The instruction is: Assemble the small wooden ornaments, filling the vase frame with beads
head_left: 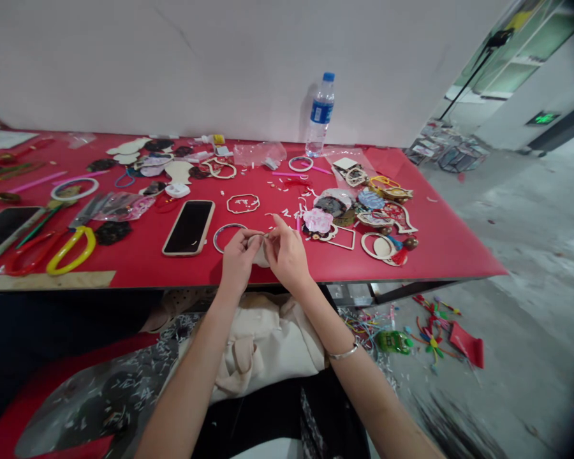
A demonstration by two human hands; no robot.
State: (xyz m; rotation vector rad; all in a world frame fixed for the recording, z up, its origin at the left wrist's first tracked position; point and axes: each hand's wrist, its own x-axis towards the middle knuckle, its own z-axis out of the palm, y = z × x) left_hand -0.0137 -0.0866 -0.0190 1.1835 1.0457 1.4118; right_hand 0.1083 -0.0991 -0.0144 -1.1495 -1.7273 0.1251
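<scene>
My left hand and my right hand meet at the table's front edge, fingers closed around a small pale flat piece. Fingers cover most of it, so its kind cannot be made out. Just behind my left hand lies a white ring, partly hidden by the fingers. A cream scalloped frame rests farther back. To the right of my right hand are a pink flower-shaped piece and a square frame outline.
A phone lies left of my hands. Farther left are yellow-handled scissors and red-handled ones. A water bottle stands against the wall. White scraps are strewn over the red table; a green bottle lies on the floor.
</scene>
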